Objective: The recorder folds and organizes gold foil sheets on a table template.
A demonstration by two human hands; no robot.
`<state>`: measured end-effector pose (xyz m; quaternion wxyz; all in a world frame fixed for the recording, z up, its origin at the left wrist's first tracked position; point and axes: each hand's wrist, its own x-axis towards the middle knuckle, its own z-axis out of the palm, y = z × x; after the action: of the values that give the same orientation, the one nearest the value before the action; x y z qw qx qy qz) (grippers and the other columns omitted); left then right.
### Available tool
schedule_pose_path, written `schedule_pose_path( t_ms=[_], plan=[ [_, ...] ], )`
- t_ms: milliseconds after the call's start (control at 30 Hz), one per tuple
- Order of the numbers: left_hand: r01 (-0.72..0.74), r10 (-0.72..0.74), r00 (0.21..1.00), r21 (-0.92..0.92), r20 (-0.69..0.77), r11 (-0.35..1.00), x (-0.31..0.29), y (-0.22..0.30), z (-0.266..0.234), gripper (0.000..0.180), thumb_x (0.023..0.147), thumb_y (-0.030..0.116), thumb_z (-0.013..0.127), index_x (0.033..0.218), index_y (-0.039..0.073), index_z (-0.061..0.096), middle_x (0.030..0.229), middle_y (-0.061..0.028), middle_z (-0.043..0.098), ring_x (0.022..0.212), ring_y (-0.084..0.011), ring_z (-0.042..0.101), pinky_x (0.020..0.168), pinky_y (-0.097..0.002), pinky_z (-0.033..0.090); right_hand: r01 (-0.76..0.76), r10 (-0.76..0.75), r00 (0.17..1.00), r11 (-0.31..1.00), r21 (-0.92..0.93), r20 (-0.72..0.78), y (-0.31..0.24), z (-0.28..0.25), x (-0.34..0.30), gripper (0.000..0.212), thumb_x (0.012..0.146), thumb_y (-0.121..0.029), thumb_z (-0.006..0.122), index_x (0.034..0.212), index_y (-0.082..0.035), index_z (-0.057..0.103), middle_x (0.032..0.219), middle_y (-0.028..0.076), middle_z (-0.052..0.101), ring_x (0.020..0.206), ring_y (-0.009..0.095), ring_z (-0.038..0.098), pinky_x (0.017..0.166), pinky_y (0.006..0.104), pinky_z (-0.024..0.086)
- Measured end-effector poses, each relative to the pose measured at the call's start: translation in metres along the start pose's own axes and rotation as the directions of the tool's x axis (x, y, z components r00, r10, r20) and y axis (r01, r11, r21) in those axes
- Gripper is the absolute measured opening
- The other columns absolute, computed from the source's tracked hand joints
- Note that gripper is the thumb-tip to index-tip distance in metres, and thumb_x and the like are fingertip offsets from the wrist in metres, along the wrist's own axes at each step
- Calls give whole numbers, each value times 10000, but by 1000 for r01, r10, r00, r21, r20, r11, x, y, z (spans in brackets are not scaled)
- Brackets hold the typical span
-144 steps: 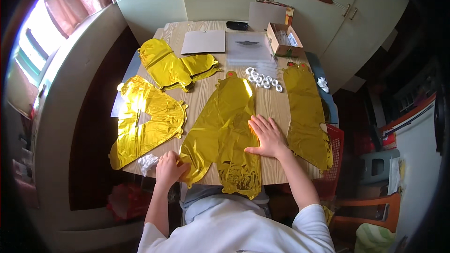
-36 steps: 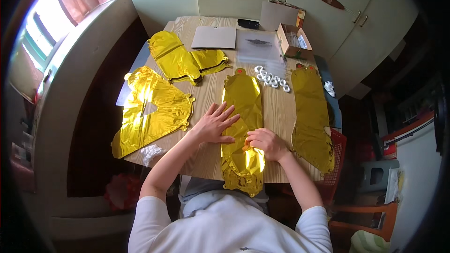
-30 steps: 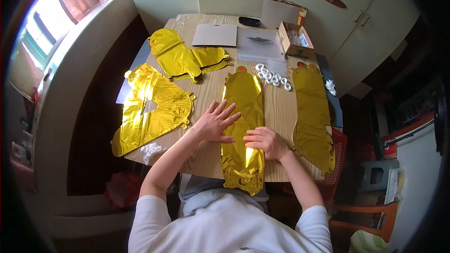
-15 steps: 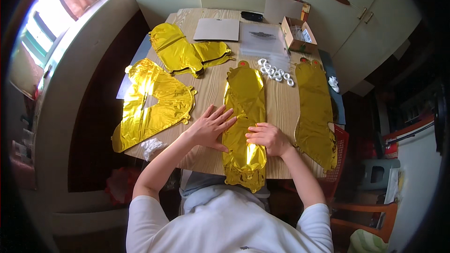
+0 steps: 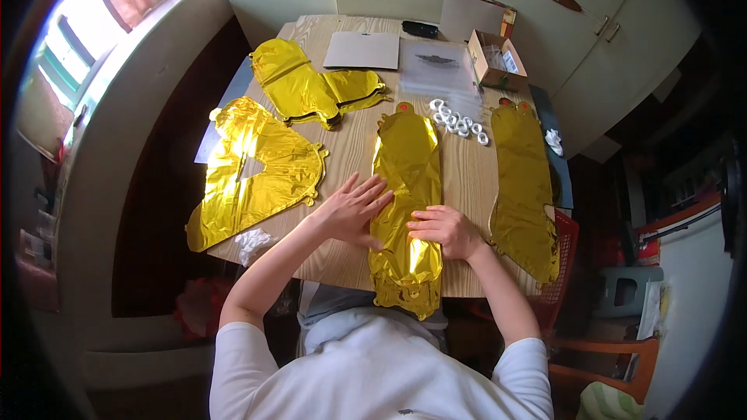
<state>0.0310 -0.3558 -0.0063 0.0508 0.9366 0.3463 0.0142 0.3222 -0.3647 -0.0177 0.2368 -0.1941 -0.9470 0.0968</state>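
Note:
A long, flat gold foil balloon (image 5: 406, 155) lies lengthwise in front of me, its near end hanging over the table's front edge. My left hand (image 5: 354, 211) rests on its left edge with the fingers spread. From the right, my right hand (image 5: 448, 232) lies across the balloon, fingers stretched out and holding nothing. Farther left are a gold foil balloon with a cut-out middle (image 5: 272, 179) and a bent gold foil balloon (image 5: 299, 82) behind it. Another long gold foil balloon (image 5: 524, 187) lies at the right side of the table.
Several white ribbon rolls (image 5: 459, 120) sit beyond my right hand. At the back are a grey-white flat sheet (image 5: 361, 50), clear plastic bags (image 5: 437, 70), a black object (image 5: 420, 29) and an open cardboard box (image 5: 498, 62). Crumpled white tissue (image 5: 254, 244) lies at the front left.

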Motion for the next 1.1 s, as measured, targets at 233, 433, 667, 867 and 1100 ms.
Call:
schedule_pose_path(
  t_ms=[233,433,667,867,1100],
  plan=[
    [-52,51,989,-3,-139,999,18,4,18,995,813,761,482,1497,59,310,1543,-215,290,1450,-364,239,1168,-533,187,2,-2,1000,1000,22,19,1,2,0,286,735,-110,628,997,-125,739,1122,44,714,1147,240,631,966,411,487],
    [-39,43,992,40,-121,998,11,5,19,1085,746,821,499,1493,56,313,1535,-237,288,1432,-418,247,1139,-586,195,-3,2,1000,999,39,11,0,0,1,306,716,-102,631,1003,-121,736,1129,49,712,1154,244,628,975,419,482],
    [30,-26,996,46,-82,998,7,7,17,1196,659,863,541,1505,59,279,1535,-249,277,1430,-422,247,1128,-614,195,-15,15,1000,999,42,1,-2,-1,3,305,712,-86,623,992,-119,740,1118,53,715,1142,244,636,959,413,498],
    [103,-102,995,91,-9,991,4,12,10,1255,622,880,554,1518,56,247,1548,-279,214,1446,-413,213,1122,-630,188,-22,23,1000,998,57,-19,-3,-2,4,311,690,-40,607,958,-110,748,1091,54,723,1127,256,644,956,413,504],
    [213,-221,975,152,38,965,12,12,8,1266,646,894,507,1507,5,246,1531,-300,235,1444,-415,213,1119,-637,174,-15,15,1000,999,39,-8,-1,1,4,332,689,-16,596,965,-117,751,1091,50,724,1125,246,647,955,413,508]
  ],
)
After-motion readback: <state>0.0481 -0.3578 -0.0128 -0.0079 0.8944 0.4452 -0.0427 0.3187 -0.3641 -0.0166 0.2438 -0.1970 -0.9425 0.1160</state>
